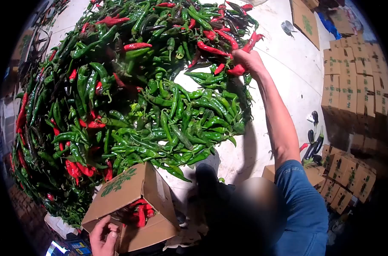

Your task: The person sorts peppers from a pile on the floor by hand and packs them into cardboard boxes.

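The right hand (247,59) is closing its fingers around red peppers (252,42), at the heap's edge beyond the open cardboard box (157,234) and to its right. At least 1 pepper is sticking out above the fist and 1 is showing below it; the palm is hiding the exact count. The left hand (103,237) is resting at the near left edge of the box, its fingers bent; whether they are pinching the cardboard, I cannot tell. More red peppers (141,214) are lying inside the box, showing through its opening. Green peppers (172,141) are spreading just beyond the box, and the larger mixed heap (85,91) is rising beyond it and to its left. Stacked cartons (352,81) are standing well to the right of the box.

The red peppers are looking light, smooth and glossy, so they are probably being slippery against bare skin. Their walls are seeming firm but thin, likely bruising or splitting under a hard squeeze, and their narrow tips are seeming the likeliest part to snap. A loose grip around the thick shoulders near the stems is looking safest, with 2 or 3 lying parallel across the palm.
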Available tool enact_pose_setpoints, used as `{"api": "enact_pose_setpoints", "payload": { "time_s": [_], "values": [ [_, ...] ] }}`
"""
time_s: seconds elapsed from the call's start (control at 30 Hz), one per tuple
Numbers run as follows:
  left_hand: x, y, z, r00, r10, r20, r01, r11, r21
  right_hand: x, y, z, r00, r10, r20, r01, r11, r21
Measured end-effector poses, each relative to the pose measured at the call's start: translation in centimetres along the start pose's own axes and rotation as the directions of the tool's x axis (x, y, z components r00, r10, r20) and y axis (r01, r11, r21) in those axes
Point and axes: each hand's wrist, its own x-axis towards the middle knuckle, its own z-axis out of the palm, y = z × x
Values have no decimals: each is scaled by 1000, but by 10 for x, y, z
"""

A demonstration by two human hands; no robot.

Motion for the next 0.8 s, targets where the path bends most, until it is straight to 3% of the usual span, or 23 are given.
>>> {"api": "enact_pose_setpoints", "payload": {
  "time_s": [0.1,0.13,0.17,0.23,0.3,0.33,0.43,0.57,0.8],
  "values": [
    [0,-1,0,1000,8,3,-8,1000,19,9,-22,14,984,-169,55,178,925,-335],
    [1,-2,0,1000,10,4,-10,1000,23,18,-28,23,987,-100,123,149,851,-503],
    [1,-1,0,1000,9,4,-9,1000,22,20,-28,37,978,-142,152,201,831,-518],
    [2,2,0,1000,8,0,-8,1000,17,25,-28,70,957,-255,137,273,638,-720],
    [2,-4,-1,1000,-7,9,7,1000,-6,26,-28,105,979,-195,-58,39,461,-886],
    [2,-6,-1,1000,-14,15,15,1000,-16,21,-36,116,988,-144,-62,17,494,-869],
    [3,-7,-1,999,-27,17,28,998,-50,34,-21,144,953,-219,-210,-51,567,-822],
    [3,-2,0,1000,-7,-10,7,1000,28,20,-28,156,948,-151,-280,-113,664,-739],
    [1,13,6,1000,4,24,-5,999,47,31,-11,172,931,-156,-329,-175,602,-779]
  ]
}}
